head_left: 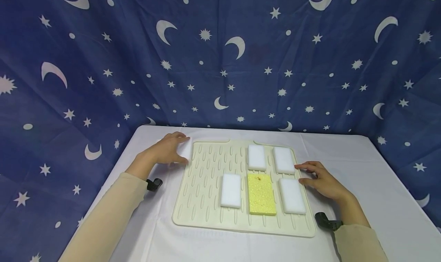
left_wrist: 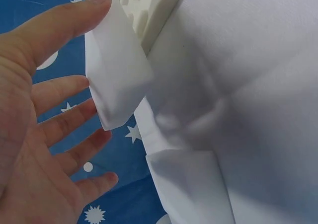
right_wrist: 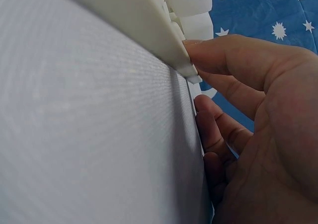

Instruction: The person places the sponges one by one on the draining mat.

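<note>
My left hand (head_left: 167,149) grips a white sponge (head_left: 185,150) by its edges, just off the left side of a cream ridged drying mat (head_left: 203,212). In the left wrist view the thumb presses one side of that white sponge (left_wrist: 119,65), and fingertips meet the other. My right hand (head_left: 322,180) rests by the mat's right edge, fingers loosely bent. Its thumb touches the mat's rim (right_wrist: 164,40) in the right wrist view. A yellow sponge (head_left: 260,195) lies on the mat among several white sponges (head_left: 231,191), two of them close to the right fingertips.
A white cloth (head_left: 358,170) covers the table. Behind it hangs a blue curtain (head_left: 213,63) with moons and stars. Low in the left wrist view is a white block-like shape (left_wrist: 191,184); whether it is a sponge or folded cloth I cannot tell.
</note>
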Demonstrator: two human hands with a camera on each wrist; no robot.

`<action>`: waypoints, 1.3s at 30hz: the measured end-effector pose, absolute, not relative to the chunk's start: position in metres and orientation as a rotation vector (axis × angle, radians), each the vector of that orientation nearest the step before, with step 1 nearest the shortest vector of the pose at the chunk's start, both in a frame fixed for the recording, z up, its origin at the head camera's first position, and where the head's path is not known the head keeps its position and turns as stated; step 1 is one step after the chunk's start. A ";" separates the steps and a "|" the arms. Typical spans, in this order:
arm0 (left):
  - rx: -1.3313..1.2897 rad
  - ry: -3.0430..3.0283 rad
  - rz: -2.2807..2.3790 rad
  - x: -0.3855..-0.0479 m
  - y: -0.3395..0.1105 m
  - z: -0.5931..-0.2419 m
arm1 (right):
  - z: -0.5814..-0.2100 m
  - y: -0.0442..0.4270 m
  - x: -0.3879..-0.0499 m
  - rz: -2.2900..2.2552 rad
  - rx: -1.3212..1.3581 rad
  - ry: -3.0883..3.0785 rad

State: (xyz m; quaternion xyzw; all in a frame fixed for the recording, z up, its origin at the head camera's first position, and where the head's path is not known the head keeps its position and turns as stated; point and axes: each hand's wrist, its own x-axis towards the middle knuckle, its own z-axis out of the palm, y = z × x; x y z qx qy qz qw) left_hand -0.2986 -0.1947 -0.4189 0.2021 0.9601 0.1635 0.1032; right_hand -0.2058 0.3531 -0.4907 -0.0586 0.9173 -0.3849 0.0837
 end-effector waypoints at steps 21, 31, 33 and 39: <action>0.684 2.840 0.461 -0.296 -0.177 -0.412 | -0.491 0.354 -0.206 -1.176 -0.197 2.729; 0.744 2.845 0.457 -0.295 -0.168 -0.412 | -0.490 0.353 -0.206 -1.177 -0.201 2.730; 0.741 2.841 0.452 -0.295 -0.166 -0.412 | -0.490 0.352 -0.206 -1.172 -0.201 2.732; 0.750 2.831 0.446 -0.296 -0.160 -0.413 | -0.491 0.353 -0.206 -1.146 -0.192 2.745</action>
